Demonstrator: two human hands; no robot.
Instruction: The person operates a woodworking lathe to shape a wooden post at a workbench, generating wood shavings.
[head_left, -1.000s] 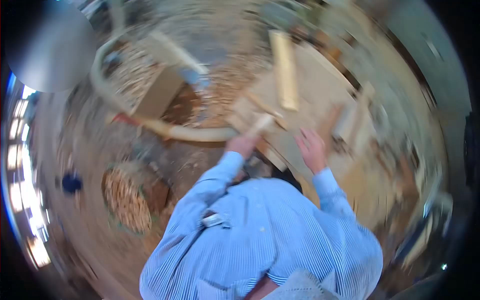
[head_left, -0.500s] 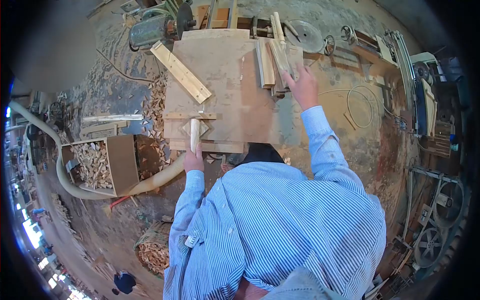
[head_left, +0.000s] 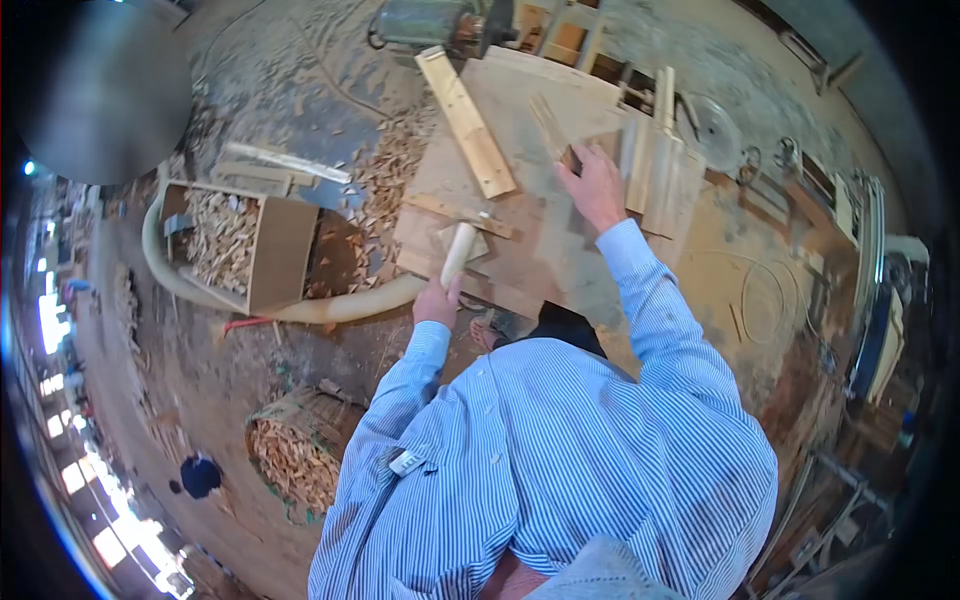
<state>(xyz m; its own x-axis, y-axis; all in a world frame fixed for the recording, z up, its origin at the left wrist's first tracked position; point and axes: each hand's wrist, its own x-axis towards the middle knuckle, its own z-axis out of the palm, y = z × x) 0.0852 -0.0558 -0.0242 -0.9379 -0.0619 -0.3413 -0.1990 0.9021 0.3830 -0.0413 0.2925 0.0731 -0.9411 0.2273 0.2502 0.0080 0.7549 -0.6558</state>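
My left hand is closed around a pale, rounded wooden stick at the near left edge of the work table. The stick's far end lies over a small wooden block, close to a narrow wooden batten on the tabletop. Above the table's right half, my right hand is closed on a thin wooden strip that points away from me. The grip itself is partly hidden by the back of the hand. Just right of it lies a stack of wooden strips.
A long board with holes lies across the table's left side. A motor stands beyond it. Wood offcuts fill a box and a basket to the left. A thick hose curves past the box.
My right hand has moved left off the stack, carrying a wooden strip. The left hand keeps its grip on the stick. My view has turned, so the table appears tilted.
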